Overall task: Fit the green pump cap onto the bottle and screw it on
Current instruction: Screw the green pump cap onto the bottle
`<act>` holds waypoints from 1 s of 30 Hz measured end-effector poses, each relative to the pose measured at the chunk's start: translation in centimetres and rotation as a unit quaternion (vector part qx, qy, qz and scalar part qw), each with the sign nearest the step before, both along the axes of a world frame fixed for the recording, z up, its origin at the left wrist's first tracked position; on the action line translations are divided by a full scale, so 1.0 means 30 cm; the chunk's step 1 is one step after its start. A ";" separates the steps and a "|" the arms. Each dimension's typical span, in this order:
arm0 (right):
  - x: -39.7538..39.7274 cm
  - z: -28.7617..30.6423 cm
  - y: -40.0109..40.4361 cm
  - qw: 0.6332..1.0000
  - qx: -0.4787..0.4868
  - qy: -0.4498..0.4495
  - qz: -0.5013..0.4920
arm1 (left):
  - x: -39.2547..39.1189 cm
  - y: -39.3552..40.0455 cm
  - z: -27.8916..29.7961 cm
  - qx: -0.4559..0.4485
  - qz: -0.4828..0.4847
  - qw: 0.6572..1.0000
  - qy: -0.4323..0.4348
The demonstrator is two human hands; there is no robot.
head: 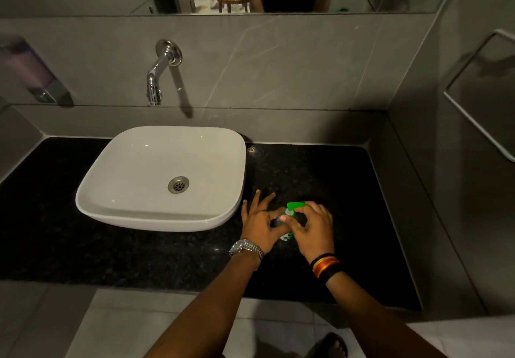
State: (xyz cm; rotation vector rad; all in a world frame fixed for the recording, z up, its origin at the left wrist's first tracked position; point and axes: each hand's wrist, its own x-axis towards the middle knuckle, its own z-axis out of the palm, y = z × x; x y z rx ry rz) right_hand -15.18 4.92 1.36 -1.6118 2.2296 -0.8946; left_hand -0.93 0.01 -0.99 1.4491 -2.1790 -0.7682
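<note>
Green pump cap [294,206]: seated atop bottle [287,235], upright on black desk [320,168] right of basin [156,218]. Right hand [313,225] clamped around cap, apparently for twisting; left hand [260,225] pinches neck to steady, outer fingers splayed.

Basin [156,204] just left of hands, bare black counter [348,190] right and behind

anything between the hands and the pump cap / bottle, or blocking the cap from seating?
Nothing visible. Both hands are already on it: the right hand closes around the green pump cap, the left hand pinches the bottle at the neck. The neck joint is hidden by fingers, so seating can't be confirmed. The black counter around is bare.
</note>
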 end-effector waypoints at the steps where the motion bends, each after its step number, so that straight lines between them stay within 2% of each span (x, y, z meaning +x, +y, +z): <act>1: 0.002 -0.007 0.005 1.000 0.000 -0.018 -0.012 | 0.001 0.002 -0.004 -0.002 0.000 1.000 -0.001; 3: -0.008 -0.009 0.009 0.996 -0.012 -0.085 0.003 | 0.005 0.003 -0.006 -0.003 -0.008 1.000 -0.003; 6: -0.061 0.021 -0.010 0.984 0.002 -0.154 0.093 | 0.006 -0.002 0.010 -0.002 -0.012 1.000 -0.005; 9: -0.089 0.051 -0.036 0.984 0.038 -0.109 0.136 | 0.000 -0.002 0.009 0.003 -0.008 1.000 -0.004; 12: -0.066 0.048 -0.045 0.993 0.021 -0.079 0.080 | 0.004 -0.005 0.000 0.000 -0.006 1.000 -0.008; 14: -0.057 0.032 -0.038 0.995 0.017 -0.078 0.060 | 0.008 -0.007 -0.006 0.000 -0.011 1.000 -0.013; 19: -0.078 0.044 -0.030 0.987 0.042 -0.076 0.132 | 0.003 -0.006 0.003 0.001 -0.007 1.000 -0.015; 25: -0.060 0.044 -0.039 0.994 0.035 -0.072 0.068 | 0.007 -0.007 0.000 0.002 -0.008 1.000 -0.010; 30: -0.083 0.045 -0.035 0.988 0.061 -0.051 0.129 | 0.002 -0.005 0.008 0.002 -0.009 1.000 -0.006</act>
